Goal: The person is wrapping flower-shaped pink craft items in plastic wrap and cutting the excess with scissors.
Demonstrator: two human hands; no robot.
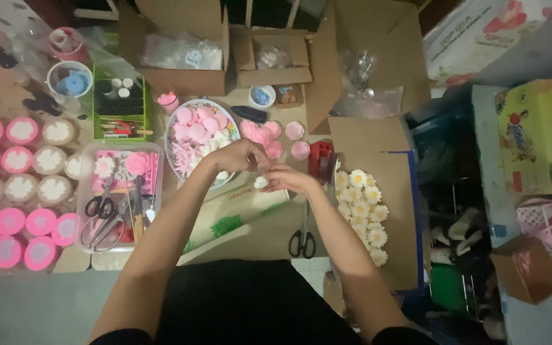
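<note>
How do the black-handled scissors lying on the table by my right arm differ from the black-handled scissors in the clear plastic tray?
The black-handled scissors on the table lie alone on the brown surface, while the black-handled scissors in the clear plastic tray share it with other tools. The table pair lies shut, handles toward the person; whether the tray pair is open is unclear. Both have black loop handles.
</note>
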